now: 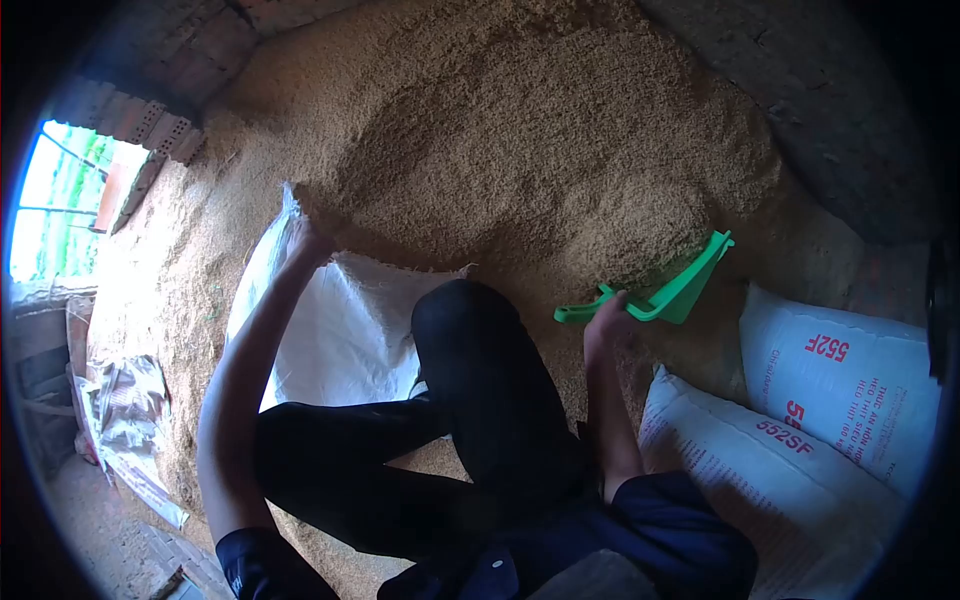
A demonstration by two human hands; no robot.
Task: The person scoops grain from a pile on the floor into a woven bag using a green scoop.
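Observation:
My left hand (308, 243) is closed around the upper edge of a white woven sack (335, 335), pulling that edge up beside my bent knee. The sack's mouth faces the heap of loose tan husks (440, 150) in front of me. In my right hand (612, 318) is the handle of a green plastic scoop (685, 290), with my fingers wrapped round it. The scoop is tilted, its open side against the husks, and a mound of them rises right at its edge.
Two filled white bags with red print, one marked 552SF (740, 460) and one marked 552F (830, 370), lie at the right. A crumpled sack (130, 410) lies at the left, below a bright opening (65, 210). Brick walls (150, 120) border the heap.

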